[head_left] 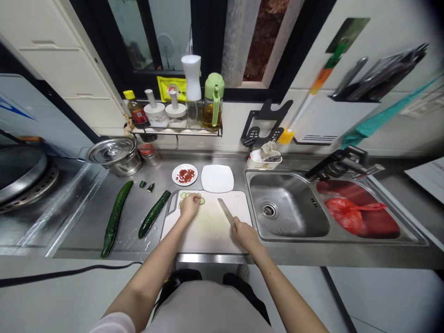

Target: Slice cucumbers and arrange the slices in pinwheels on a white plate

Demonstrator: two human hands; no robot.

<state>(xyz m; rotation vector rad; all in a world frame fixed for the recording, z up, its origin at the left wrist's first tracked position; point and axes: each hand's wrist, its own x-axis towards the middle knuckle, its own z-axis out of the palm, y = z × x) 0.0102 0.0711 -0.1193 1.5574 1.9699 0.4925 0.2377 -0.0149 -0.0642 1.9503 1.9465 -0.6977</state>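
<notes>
My right hand [243,232] is closed around the handle of a kitchen knife [225,211], whose blade points away and to the left over the white cutting board [215,238]. At the board's far left corner, my left hand [189,206] has its fingers curled down on thin cucumber slices [202,201], partly covering them. Left of the board lies a cut cucumber [153,215], and beyond it a whole cucumber [117,217]. Two small cucumber ends [150,187] rest behind them.
Behind the board stand a plate of chopped red pieces [176,169] and a white square plate [217,178]. A double sink [291,203] adjoins on the right, with a red plastic bag [343,215] in one basin. A lidded pot [128,159] sits back left, below a condiment rack [180,131].
</notes>
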